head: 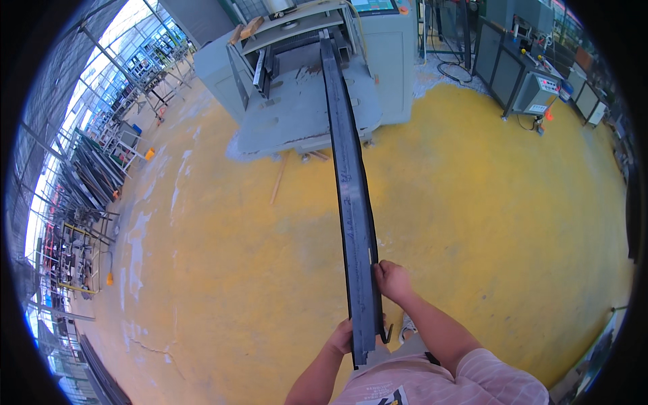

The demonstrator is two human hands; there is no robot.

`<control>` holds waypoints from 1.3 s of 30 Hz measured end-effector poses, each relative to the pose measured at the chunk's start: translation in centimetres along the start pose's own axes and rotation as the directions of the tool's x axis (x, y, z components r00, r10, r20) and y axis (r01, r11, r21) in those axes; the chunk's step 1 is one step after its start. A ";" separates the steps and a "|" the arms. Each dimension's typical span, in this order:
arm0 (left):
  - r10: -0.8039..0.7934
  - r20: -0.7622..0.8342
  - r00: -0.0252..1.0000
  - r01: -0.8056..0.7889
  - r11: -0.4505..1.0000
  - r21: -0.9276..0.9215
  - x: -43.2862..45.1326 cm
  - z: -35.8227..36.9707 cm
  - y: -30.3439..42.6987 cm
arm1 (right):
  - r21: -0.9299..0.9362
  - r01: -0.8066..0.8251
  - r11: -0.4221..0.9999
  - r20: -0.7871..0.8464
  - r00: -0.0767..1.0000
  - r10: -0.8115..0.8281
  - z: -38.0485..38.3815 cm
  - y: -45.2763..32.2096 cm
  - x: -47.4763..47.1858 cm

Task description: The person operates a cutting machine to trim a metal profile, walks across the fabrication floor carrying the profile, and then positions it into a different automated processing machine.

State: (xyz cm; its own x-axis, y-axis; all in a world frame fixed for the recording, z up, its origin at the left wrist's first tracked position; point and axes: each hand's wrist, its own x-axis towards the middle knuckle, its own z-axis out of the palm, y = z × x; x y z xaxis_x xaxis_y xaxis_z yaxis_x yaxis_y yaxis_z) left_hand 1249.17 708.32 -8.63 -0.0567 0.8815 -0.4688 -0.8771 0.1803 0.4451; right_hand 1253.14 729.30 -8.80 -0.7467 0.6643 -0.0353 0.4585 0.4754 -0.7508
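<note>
A long dark metal profile [352,202] with handwritten marks runs from my waist to the bed of a grey workshop machine [298,116]. My left hand [343,336] grips the profile's near end from the left, its fingers partly hidden beneath. Farther along, on the right edge, my right hand [394,281] is closed around the side. The far end lies over the machine's plate, beside a shorter metal frame piece [261,73]. A small black hook-shaped edge shows near the close end.
Racks of long profiles [93,172] stand at the left. A grey workbench with a control box [541,93] is at the upper right. Thin strips [278,179] lie on the yellow floor by the machine. Dark lengths [101,372] lie at the lower left.
</note>
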 end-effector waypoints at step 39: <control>-0.007 0.047 0.999 0.014 0.990 -0.142 1.3 -1.9 0.0 | 0.193 -0.256 0.947 0.141 0.963 0.232 0.1 1.1 0.8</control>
State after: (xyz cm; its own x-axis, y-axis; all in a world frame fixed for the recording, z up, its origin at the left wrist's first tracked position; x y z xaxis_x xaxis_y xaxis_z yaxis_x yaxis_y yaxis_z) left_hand 1248.21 708.66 -10.70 -0.0279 0.8997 -0.4356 -0.9365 0.1289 0.3262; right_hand 1252.99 730.36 -9.73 -0.6803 0.6683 -0.3010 0.5329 0.1691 -0.8291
